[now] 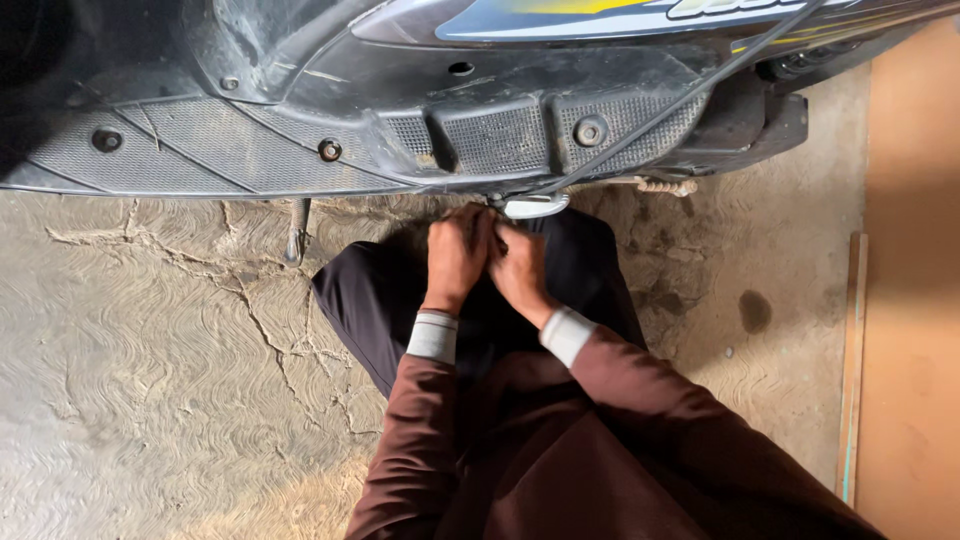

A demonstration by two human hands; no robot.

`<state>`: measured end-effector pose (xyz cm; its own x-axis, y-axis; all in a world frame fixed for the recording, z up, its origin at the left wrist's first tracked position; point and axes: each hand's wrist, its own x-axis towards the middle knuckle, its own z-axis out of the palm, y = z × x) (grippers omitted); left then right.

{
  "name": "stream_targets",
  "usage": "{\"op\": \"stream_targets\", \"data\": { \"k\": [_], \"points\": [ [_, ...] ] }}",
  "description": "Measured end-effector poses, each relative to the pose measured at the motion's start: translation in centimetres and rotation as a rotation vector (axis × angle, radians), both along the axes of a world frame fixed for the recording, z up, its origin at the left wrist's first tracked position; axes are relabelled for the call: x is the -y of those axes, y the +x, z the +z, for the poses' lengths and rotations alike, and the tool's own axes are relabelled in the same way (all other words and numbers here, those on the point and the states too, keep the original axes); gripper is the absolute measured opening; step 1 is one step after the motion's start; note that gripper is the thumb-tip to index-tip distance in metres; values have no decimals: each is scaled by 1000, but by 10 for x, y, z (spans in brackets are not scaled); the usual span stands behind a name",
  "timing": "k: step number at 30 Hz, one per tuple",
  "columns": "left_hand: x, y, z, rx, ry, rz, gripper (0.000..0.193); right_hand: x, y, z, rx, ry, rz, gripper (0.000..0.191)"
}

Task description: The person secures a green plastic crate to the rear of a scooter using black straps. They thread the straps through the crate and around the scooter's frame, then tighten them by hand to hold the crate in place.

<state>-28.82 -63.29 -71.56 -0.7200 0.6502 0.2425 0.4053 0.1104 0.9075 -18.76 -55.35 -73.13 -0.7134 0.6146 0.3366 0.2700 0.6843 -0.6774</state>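
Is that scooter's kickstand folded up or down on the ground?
Down. The thin metal kickstand hangs from the scooter underside and its foot rests on the cracked concrete floor.

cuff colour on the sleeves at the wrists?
Light grey ribbed cuffs on a maroon-brown sleeve; head view.

We counted 1 dark grey plastic scooter floorboard (300, 150) across the top, with 3 textured mesh panels (497, 138) along its lower edge. On it we saw 4 round metal bolt heads (329, 150) and 1 small oval hole (460, 69). There was 1 thin black cable (690, 95), 1 silvery metal footpeg (533, 206) and 1 slim metal stand leg (297, 232). We found 2 bare hands, the left hand (456, 254) and the right hand (520, 270), with 2 grey ribbed cuffs (433, 335). At the right stood 1 upright wooden strip (853, 370).
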Motion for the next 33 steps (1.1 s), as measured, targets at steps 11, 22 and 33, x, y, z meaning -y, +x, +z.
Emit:
{"op": "stream_targets", "data": {
  "k": [11,22,33],
  "points": [
    [9,-1,24,199,-34,-134,23,-26,12,108,-28,-506,-62,23],
    [27,6,53,441,-8,-101,28,-33,-1,111,90,233,146,23],
    [-5,7,18,183,37,-76,22,-37,2,96,-87,325,-2,10]
  ]
}}
